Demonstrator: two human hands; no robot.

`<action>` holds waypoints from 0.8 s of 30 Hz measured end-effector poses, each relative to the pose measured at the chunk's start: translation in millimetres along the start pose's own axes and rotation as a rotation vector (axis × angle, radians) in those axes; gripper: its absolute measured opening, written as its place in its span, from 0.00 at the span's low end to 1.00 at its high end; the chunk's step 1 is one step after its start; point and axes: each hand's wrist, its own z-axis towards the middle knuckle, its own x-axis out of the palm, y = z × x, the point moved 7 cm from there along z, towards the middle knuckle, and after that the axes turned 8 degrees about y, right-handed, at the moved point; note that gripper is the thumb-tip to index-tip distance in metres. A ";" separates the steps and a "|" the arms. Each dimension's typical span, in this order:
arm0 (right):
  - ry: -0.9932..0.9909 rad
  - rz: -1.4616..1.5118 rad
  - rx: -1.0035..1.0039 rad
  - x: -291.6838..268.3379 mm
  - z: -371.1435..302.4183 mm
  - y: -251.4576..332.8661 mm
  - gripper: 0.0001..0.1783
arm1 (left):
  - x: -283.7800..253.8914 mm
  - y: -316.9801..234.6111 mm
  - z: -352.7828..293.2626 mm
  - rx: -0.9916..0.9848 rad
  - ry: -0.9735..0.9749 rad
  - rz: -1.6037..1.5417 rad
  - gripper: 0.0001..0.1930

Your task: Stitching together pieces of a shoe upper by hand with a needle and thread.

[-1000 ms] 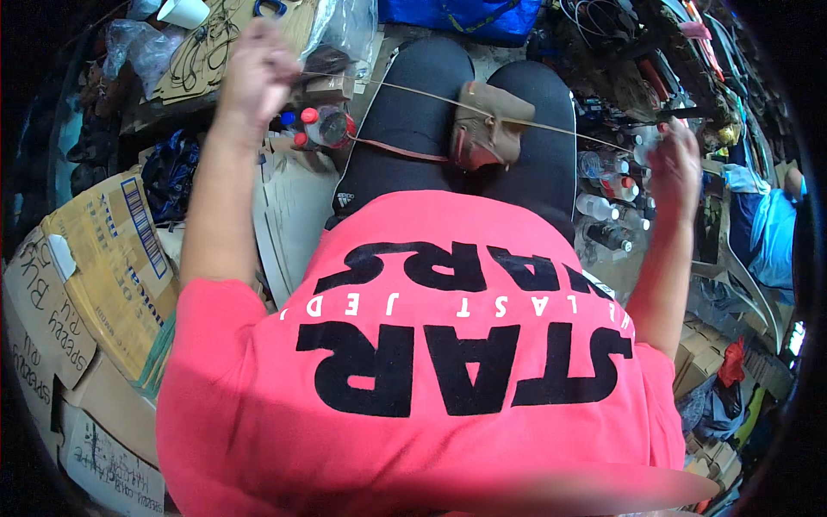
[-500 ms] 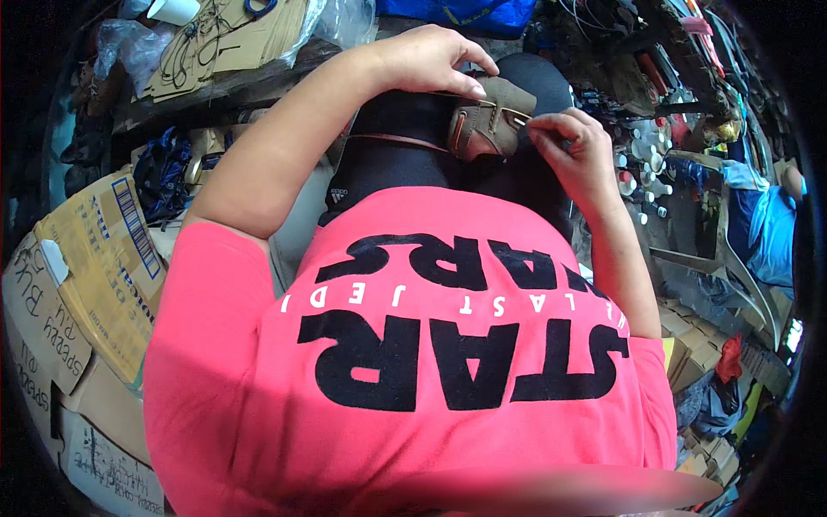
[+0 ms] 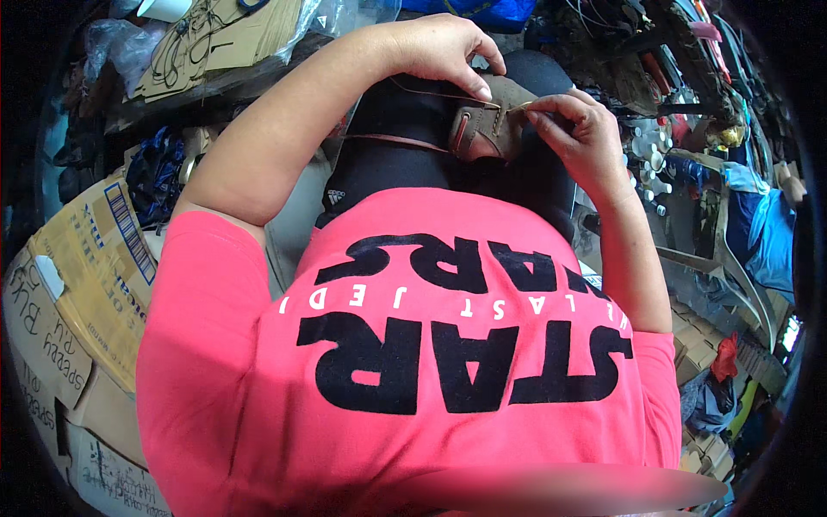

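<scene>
A taupe shoe point(image 3: 488, 132) with a tan lace threaded through its eyelets rests on my lap, between my black-clad thighs. My left hand point(image 3: 448, 57) reaches over its far left side, thumb pressed on the upper by the lacing and fingers curved along the far edge, partly out of sight. Close at the shoe's right side, my right hand point(image 3: 579, 129) pinches a short piece of the lace point(image 3: 521, 107) between thumb and forefinger. A thin loose length of lace trails left from the shoe across my thigh.
Flat cardboard pieces point(image 3: 258, 39) with dark cords lie at the far left. Written-on cartons point(image 3: 86, 284) stack at my left. Several small white bottles point(image 3: 648, 159) stand to the right, near a blue plastic bag point(image 3: 769, 228). Another blue bag point(image 3: 482, 13) lies beyond my knees.
My right hand has shifted slightly, its fingertips now higher along the shoe's side, with less lace showing between them and the shoe. My left hand has moved a little away from me.
</scene>
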 end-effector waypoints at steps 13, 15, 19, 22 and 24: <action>0.083 0.031 0.000 8.9 12.8 -1.7 0.08 | 2.3 5.8 27.5 0.011 0.311 0.044 0.29; 0.136 -0.058 0.032 7.9 13.5 -0.1 0.07 | 6.1 11.6 31.1 0.018 0.374 -0.051 0.29; 0.069 -0.357 -0.125 6.9 13.9 19.0 0.07 | 5.9 4.8 29.3 0.014 0.462 -0.172 0.27; 0.131 -0.081 -0.069 11.7 18.1 2.9 0.07 | 8.0 11.2 33.0 0.033 0.412 -0.146 0.27; 0.161 0.026 -0.020 10.3 13.9 -5.6 0.09 | 12.5 18.8 34.8 0.041 0.435 -0.222 0.26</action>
